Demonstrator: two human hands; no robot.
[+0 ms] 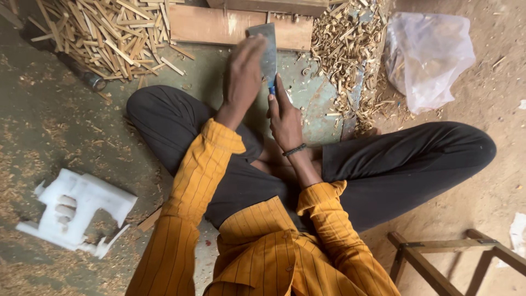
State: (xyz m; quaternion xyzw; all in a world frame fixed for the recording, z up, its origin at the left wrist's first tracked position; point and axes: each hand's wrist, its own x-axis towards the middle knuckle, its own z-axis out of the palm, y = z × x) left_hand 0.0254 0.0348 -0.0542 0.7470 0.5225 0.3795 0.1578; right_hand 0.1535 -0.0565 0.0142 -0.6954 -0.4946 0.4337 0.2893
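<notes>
Sitting cross-legged on the floor [49, 126]. My left hand [244, 68] lies flat against the broad blade [267, 52], fingers extended; my right hand [284, 118] is closed round its handle. Blade upright before the plank [208, 24]. Risk: a slip cuts my left palm.

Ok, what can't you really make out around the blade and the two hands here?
Head view only:
- Blade: motion-blurred, its left edge covered by the left hand.
- Handle: hidden inside the right hand; only a blue bit shows.
- Wooden plank: partly behind hand and blade.
- Stool: cut off by the bottom edge.
</notes>
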